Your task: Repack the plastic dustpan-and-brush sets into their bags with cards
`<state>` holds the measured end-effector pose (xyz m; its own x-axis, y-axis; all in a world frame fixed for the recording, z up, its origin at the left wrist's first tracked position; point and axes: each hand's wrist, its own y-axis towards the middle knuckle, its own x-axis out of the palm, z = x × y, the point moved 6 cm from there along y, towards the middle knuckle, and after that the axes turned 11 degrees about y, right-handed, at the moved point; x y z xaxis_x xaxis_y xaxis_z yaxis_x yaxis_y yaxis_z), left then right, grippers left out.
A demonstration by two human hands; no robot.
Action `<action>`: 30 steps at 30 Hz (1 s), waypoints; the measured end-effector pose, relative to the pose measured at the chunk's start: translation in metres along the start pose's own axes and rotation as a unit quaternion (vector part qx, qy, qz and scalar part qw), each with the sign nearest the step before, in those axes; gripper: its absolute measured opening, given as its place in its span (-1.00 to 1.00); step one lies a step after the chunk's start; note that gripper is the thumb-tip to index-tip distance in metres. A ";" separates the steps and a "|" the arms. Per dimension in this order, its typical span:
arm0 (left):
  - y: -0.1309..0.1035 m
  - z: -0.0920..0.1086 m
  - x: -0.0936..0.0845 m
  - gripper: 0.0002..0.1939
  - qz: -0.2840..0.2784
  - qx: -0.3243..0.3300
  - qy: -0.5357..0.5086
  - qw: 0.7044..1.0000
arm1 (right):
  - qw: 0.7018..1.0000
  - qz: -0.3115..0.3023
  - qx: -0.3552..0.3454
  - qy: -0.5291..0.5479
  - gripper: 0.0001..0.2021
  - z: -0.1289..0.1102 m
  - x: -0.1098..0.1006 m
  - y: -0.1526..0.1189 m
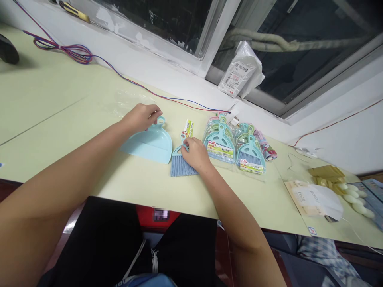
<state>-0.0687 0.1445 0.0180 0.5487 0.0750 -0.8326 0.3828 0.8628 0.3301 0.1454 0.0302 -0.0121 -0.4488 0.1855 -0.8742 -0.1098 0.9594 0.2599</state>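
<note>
A light blue dustpan [149, 143] lies on the table in front of me. My left hand [145, 116] is at its back edge by the handle, fingers bent and closed on it; the palm side is hidden. To the right, a small hand brush [182, 166] with grey-blue bristles lies flat beside the dustpan. My right hand [195, 152] is closed around the brush's light blue top, covering part of it. A printed label card [188, 128] lies just behind the brush handle.
Bagged dustpan-and-brush sets [220, 139] and more sets [250, 153] lie right of my hand. Clear plastic wrap [125, 101] sits behind the dustpan. A red-blue cable [128, 81] runs along the wall. A paper bag [314, 199] lies far right.
</note>
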 end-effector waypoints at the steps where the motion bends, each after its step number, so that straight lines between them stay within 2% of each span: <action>1: 0.001 -0.001 0.000 -0.62 0.005 0.004 0.017 1.000 | 1.000 -0.003 0.003 -0.002 -0.79 0.000 0.000 0.000; 6: 0.003 -0.003 -0.003 -0.62 0.035 0.017 0.066 0.997 | 1.000 -0.006 0.005 -0.014 -0.79 -0.002 0.001 -0.001; 14: 0.003 -0.004 -0.002 -0.59 0.045 0.026 0.095 0.994 | 0.998 -0.033 0.034 -0.030 -0.78 -0.004 0.001 -0.002; 20: 0.004 -0.007 0.000 -0.58 0.041 0.011 0.110 0.993 | 0.997 -0.028 0.039 -0.055 -0.78 -0.007 -0.003 -0.003; 25: 0.003 -0.006 -0.001 -0.55 0.036 0.001 0.107 0.994 | 0.992 -0.039 0.073 -0.094 -0.72 -0.008 -0.007 -0.006; 30: 0.003 -0.005 -0.002 -0.56 0.040 0.001 0.113 0.993 | 0.990 -0.033 0.106 -0.087 -0.62 -0.007 -0.008 -0.006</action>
<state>-0.0726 0.1495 0.0179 0.3970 0.2540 -0.8820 0.3462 0.8485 0.4002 0.1436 0.0215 -0.0041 -0.2858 0.1361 -0.9486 0.0632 0.9904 0.1230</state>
